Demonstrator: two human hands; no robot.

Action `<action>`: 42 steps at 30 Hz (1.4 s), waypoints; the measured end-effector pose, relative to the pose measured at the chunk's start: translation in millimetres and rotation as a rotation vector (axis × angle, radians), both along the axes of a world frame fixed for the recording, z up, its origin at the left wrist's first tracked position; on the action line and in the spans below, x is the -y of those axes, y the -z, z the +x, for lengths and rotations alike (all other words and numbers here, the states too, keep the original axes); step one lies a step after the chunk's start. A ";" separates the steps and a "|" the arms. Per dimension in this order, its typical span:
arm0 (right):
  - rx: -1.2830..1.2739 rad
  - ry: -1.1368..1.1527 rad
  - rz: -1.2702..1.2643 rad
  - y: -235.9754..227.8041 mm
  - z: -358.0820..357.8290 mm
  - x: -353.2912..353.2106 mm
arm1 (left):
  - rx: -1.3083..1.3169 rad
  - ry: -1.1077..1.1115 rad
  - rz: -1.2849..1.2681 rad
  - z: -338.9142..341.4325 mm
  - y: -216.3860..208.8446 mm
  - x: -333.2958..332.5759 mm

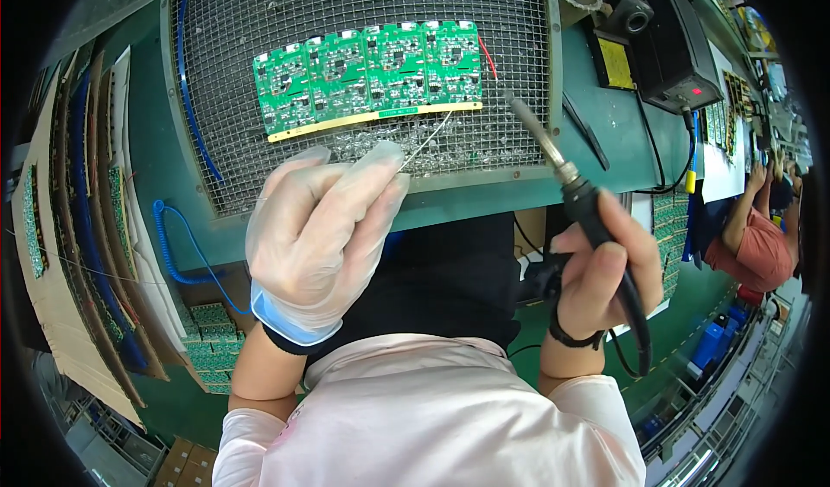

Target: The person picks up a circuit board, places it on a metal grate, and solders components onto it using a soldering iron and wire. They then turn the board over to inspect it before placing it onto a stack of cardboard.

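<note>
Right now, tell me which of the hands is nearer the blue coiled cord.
Left. The gloved left hand is just to the right of the blue coiled cord; the right hand, gripping the soldering iron, is much farther right.

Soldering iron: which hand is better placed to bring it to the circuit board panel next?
Probably right: the right hand grips the soldering iron, its tip just right of the circuit board panel. The gloved left hand pinches solder wire.

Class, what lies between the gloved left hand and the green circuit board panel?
In the head view, a thin silvery wire over mesh and silvery scraps.
</note>
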State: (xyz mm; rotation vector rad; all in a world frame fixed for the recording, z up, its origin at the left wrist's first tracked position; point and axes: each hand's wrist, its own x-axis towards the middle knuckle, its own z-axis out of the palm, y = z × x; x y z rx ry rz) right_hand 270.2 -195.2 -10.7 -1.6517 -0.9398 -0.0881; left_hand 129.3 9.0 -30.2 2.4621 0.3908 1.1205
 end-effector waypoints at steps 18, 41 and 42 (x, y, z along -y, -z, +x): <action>-0.070 0.035 -0.035 6.6 -1.9 -3.5 | 0.045 -0.010 -0.002 3.9 3.1 -0.3; 0.100 -0.162 -0.161 -21.8 27.6 -29.0 | 0.048 -0.032 0.019 3.6 6.1 -6.0; 0.091 -0.176 -0.161 -22.5 29.5 -28.9 | 0.045 -0.034 0.020 3.7 6.1 -5.7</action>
